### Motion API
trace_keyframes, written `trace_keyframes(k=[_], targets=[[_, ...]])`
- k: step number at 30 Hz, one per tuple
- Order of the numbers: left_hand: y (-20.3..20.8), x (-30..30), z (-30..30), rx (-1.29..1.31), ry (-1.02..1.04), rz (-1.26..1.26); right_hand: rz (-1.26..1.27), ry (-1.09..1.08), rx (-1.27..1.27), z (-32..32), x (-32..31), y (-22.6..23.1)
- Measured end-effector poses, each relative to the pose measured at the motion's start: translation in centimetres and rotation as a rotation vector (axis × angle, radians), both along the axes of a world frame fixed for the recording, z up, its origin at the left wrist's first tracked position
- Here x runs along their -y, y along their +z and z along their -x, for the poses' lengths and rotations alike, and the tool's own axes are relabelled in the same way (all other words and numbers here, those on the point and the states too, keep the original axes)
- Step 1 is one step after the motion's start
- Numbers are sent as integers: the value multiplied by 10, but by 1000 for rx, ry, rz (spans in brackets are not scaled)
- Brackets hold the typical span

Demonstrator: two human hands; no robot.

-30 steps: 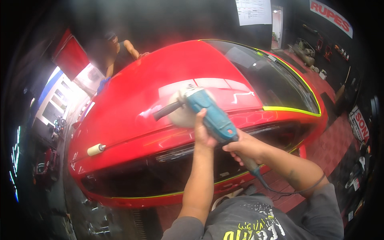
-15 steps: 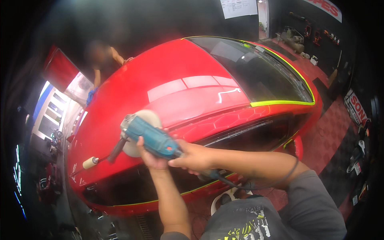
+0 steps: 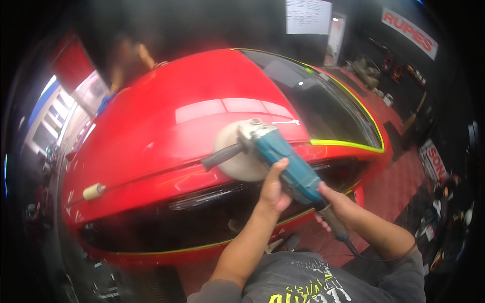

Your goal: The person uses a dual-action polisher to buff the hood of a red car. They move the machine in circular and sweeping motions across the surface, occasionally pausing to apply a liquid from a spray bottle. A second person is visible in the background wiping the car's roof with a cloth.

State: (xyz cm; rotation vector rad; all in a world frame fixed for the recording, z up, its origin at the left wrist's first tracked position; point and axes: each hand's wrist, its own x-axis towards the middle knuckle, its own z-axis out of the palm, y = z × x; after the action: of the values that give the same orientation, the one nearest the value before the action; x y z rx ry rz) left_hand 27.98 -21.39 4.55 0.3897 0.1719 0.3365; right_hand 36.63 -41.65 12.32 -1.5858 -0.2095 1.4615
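A teal rotary polisher (image 3: 289, 159) with a silver head and a black side handle (image 3: 222, 156) is in both my hands. My left hand (image 3: 275, 188) is closed around the underside of its body. My right hand (image 3: 339, 204) wraps the rear grip, where the dark cord leaves the tool. The broad whitish polishing pad (image 3: 237, 169) is at the near edge of the red car roof (image 3: 202, 86), tilted, partly over the side window. Whether it presses on the paint is hard to tell. Nobody's hand is on the side handle.
A cream-coloured cylindrical bottle (image 3: 93, 191) lies on the roof's near left. Yellow-green masking tape (image 3: 346, 145) borders the windshield (image 3: 323, 96). Another person (image 3: 129, 60) stands across the car, a hand at its far edge. Tools hang on the dark wall at right.
The polisher has moved right along the near roof edge, with both my hands still on it. My view has shifted too, so the car sits a little further left.
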Motion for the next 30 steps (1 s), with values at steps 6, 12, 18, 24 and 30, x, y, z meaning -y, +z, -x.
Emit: trace_keyframes(k=[6, 12, 18, 24, 30], targets=[[8, 16, -4, 54, 11, 86, 109, -9, 69, -3, 6, 17], [28, -3, 64, -32, 259, 67, 90, 194, 61, 32, -34, 36], [37, -73, 137, -12, 488, -6, -87, 439, 49, 92, -124, 53], [39, -102, 172, 121, 555, -30, -185, 559, 92, 114, -162, 49], [32, -39, 130, -31, 422, -45, -149, 484, 29, 67, -88, 38]])
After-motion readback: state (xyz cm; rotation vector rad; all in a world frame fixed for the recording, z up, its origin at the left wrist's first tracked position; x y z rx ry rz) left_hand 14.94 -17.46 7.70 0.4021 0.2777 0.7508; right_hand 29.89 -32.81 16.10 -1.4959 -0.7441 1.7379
